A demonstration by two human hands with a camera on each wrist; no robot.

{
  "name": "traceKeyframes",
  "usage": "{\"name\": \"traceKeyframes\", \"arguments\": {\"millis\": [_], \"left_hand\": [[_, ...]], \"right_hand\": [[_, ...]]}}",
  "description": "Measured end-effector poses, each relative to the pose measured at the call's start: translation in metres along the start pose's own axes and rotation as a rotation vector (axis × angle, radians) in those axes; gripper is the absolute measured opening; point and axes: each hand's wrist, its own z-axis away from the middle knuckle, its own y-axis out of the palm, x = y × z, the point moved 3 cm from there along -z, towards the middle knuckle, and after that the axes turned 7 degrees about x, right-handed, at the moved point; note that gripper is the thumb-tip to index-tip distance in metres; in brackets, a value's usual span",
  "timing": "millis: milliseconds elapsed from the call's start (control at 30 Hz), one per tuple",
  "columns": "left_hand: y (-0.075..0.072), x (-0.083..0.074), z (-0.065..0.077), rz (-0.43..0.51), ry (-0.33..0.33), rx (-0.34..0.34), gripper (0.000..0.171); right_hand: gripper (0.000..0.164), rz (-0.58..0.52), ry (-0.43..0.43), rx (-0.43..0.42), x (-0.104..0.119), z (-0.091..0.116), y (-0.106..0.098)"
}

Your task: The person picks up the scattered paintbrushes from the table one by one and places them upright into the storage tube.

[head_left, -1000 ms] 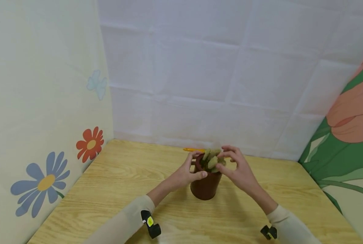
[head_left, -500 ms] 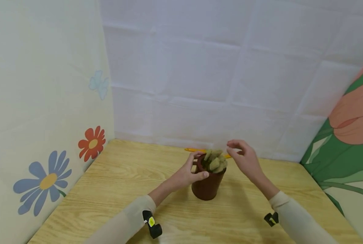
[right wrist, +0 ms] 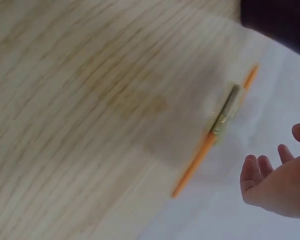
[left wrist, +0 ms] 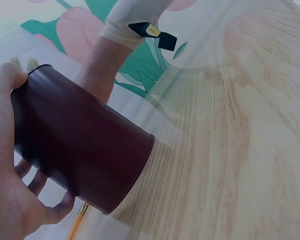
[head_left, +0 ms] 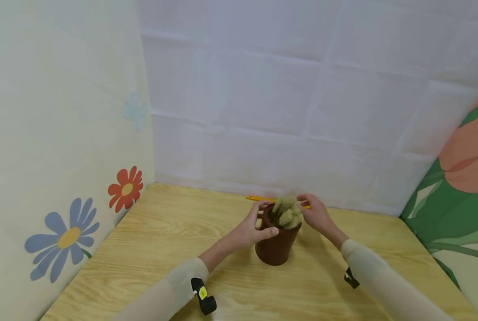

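Note:
My left hand (head_left: 247, 229) grips a dark brown cylindrical brush holder (head_left: 275, 248) around its upper part, thumb at the near rim. In the left wrist view the holder (left wrist: 85, 140) looks tilted, with the left hand's (left wrist: 15, 185) fingers curled round it. Pale bristle tufts (head_left: 288, 217) fill the mouth of the holder. My right hand (head_left: 317, 218) is just beyond the holder's right side. Seen from the right wrist, this hand (right wrist: 280, 187) has loosely bent fingers and holds nothing visible. Near it lie orange-handled paintbrushes (right wrist: 200, 155), their metal ferrules close together.
Wood-grain table (head_left: 175, 232) lies under everything. A white sheet (head_left: 239, 111) forms the back wall, with the brushes lying close to its foot. Flower-printed sheets (head_left: 68, 238) stand at the left and right sides.
My right hand has drawn back from the bristle tufts, moved right, then come down behind the holder's right side toward the orange brushes. The left hand keeps its hold.

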Motion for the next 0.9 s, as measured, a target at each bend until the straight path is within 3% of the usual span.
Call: {"name": "traceKeyframes", "arguments": {"millis": [167,300,400,667,900], "left_hand": [[0.000,0.004,-0.002,-0.012,-0.004,0.000,0.081],[-0.001,0.004,-0.001,-0.025,-0.013,-0.016,0.081],[-0.002,0.003,0.000,-0.026,-0.019,-0.022,0.081],[0.000,0.004,-0.001,-0.005,-0.003,-0.005,0.076],[0.000,0.008,-0.001,-0.028,-0.011,-0.016,0.079]], "right_hand": [[0.027,0.036,-0.109,0.018,-0.018,-0.008,0.010],[0.026,0.173,-0.332,0.067,-0.027,-0.015,0.016],[0.022,0.267,-0.442,0.123,-0.038,-0.020,0.019],[0.023,0.441,-0.403,0.169,-0.051,-0.012,0.015],[0.018,0.439,-0.357,0.227,-0.051,-0.006,0.011]]}}
